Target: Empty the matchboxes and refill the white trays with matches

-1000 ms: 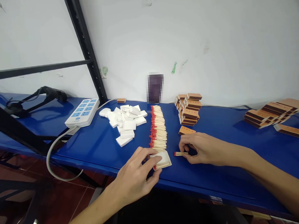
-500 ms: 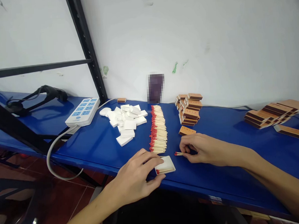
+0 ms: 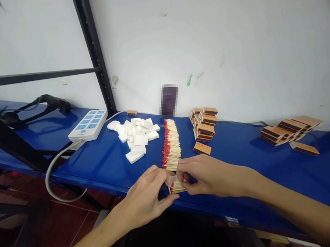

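My left hand [image 3: 148,194] grips the left end of a small white matchbox tray [image 3: 172,179] at the table's front edge, thumb on the near side and fingers on the far side. A few red-headed matches [image 3: 176,188] lie in the tray. Over its right end is my right hand [image 3: 202,173], fingers pinched on matches in the tray; its fingertips partly hide them. Just behind the tray runs a long row of loose matches [image 3: 172,145], red heads to the left. A single orange-brown matchbox [image 3: 202,148] lies behind my right hand.
White trays [image 3: 139,139] lie heaped left of the match row. Matchboxes are stacked at the back [image 3: 206,127] and another stack [image 3: 285,130] stands at the right. A power strip [image 3: 89,124] with its cable and a black shelf post [image 3: 97,53] are on the left.
My right hand has moved left with its pinched matches, from beside the tray to over it. My left hand still holds the tray, its fingers drawn back to the left end.
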The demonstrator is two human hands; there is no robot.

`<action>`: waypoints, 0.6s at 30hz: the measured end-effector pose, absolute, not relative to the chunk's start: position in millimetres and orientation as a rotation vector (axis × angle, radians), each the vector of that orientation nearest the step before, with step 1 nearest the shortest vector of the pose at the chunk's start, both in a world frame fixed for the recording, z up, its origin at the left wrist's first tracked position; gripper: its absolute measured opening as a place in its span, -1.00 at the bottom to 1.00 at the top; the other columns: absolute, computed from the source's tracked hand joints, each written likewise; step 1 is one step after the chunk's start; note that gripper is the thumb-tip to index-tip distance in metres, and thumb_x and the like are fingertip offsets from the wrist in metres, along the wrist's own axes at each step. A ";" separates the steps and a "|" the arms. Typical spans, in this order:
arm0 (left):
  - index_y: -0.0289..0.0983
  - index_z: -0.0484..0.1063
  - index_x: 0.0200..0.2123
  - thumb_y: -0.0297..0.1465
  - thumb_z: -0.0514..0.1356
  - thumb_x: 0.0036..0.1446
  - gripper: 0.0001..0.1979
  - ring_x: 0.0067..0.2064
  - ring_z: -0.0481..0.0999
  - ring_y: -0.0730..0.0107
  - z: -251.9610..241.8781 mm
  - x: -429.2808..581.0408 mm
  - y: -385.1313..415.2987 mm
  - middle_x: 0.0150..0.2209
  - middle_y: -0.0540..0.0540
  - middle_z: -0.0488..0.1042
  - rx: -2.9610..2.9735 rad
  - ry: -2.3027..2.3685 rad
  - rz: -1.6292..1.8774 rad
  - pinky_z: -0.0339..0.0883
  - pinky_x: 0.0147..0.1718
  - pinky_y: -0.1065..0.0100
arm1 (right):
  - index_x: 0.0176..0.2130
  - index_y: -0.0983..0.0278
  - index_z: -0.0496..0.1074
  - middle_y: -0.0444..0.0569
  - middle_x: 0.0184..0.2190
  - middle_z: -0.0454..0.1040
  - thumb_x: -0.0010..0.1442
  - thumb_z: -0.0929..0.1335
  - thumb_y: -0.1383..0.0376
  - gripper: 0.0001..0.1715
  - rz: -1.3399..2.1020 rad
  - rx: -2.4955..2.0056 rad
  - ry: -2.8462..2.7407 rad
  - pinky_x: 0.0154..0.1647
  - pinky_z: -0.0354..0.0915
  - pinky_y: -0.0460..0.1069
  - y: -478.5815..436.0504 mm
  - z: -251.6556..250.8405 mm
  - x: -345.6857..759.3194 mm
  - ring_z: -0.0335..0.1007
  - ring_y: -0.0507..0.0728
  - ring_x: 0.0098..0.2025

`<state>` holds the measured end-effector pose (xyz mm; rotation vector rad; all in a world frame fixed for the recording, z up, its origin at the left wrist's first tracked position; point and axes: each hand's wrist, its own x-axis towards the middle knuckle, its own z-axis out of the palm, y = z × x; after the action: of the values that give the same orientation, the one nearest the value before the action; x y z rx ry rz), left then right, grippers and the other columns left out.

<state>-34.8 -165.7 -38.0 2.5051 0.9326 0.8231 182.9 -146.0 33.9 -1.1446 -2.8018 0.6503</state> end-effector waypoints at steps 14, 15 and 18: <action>-0.24 0.33 -0.28 -0.38 0.24 0.18 -0.88 -0.05 0.42 0.17 -39.9 -40.5 -177.0 0.02 -0.22 0.39 2.523 0.715 1.028 0.40 -0.10 0.10 | -0.38 0.22 0.41 -0.18 -0.54 0.31 0.20 0.31 0.27 -0.87 0.524 -1.305 -2.700 -0.46 0.07 -0.07 -145.7 42.4 200.1 0.18 0.01 -0.48; -0.23 0.36 -0.29 -0.37 0.20 0.21 -0.93 -0.09 0.43 0.16 -42.0 -40.0 -185.3 -0.04 -0.21 0.42 2.507 0.607 0.928 0.41 -0.13 0.07 | -0.34 0.21 0.41 -0.19 -0.54 0.29 0.22 0.31 0.24 -0.88 0.537 -1.323 -2.693 -0.47 0.06 -0.07 -146.5 41.7 201.9 0.17 0.02 -0.49; -0.13 0.45 -0.15 -0.25 0.17 0.26 -0.85 -0.07 0.47 0.18 -51.9 -31.0 -218.9 -0.02 -0.16 0.44 2.460 0.306 0.542 0.47 -0.16 0.12 | -0.17 0.19 0.41 -0.20 -0.52 0.28 0.21 0.35 0.13 -0.77 0.605 -1.348 -2.684 -0.46 0.08 -0.07 -149.7 34.7 203.3 0.18 0.03 -0.47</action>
<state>-31.0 -218.9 -51.9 2.4599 0.3059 0.5424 203.3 -149.7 34.7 -1.3478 -2.6837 0.6048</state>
